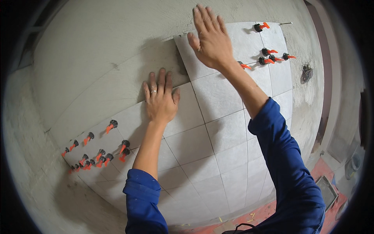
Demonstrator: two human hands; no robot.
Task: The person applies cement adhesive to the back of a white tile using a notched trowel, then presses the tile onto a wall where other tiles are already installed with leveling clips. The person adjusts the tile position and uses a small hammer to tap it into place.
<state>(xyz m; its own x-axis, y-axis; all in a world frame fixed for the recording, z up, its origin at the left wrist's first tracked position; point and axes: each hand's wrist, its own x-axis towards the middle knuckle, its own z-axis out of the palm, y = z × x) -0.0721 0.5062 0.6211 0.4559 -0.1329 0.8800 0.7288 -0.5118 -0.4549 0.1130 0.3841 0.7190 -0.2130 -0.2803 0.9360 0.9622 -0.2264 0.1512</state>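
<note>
Nearest the camera, two blue sleeves (290, 171) rise from the lower edge toward a partly tiled wall (97, 50). The left hand (160, 99) lies flat on a pale grey tile (156, 117) in the upper row of the finished field, fingers straight and close together, thumb out, gripping nothing (a ring shows on one finger); it seems to steady the tiles already set. Farther up, the right hand (210, 39) presses an open palm, fingers extended and slightly spread, against the top tile (233, 46), which sits a little askew at the upper edge of the tiling, apparently to bed it into the bare grey render. Orange-and-black levelling clips (270, 58) cluster at the joints right of that tile, holding faces flush; more clips (93, 156) stand lower left.
</note>
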